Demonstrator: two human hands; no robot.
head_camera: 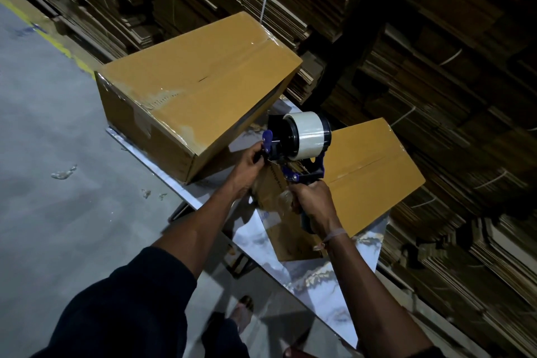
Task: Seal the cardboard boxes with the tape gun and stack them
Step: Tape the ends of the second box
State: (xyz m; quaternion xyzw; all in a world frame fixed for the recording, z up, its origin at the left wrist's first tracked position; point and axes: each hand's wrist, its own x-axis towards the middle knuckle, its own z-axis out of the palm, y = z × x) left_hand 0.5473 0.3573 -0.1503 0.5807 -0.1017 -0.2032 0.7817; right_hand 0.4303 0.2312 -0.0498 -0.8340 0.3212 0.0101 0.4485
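Two hands hold one tape gun [293, 151] above a table [316, 273]. Right hand [312, 200], fingers curled tight round the handle at the gun's 6 o'clock end. Left hand [248, 167], at 9 o'clock of the gun, fingertips pinching the blue tab beside the roll hub. Roll of clear tape [309, 135], at 12 o'clock of the right hand, mounted on the gun. Small box [369, 174], at 3 o'clock of the gun and partly beneath it, flaps closed, a shiny tape strip along its centre seam; contents not visible. Large box [194, 93], at 11 o'clock of the hands, closed and taped along its seam and near edge, resting on the table; contents not visible. Flattened cardboard stacks [436, 67], from 12 to 3 o'clock, behind the table.
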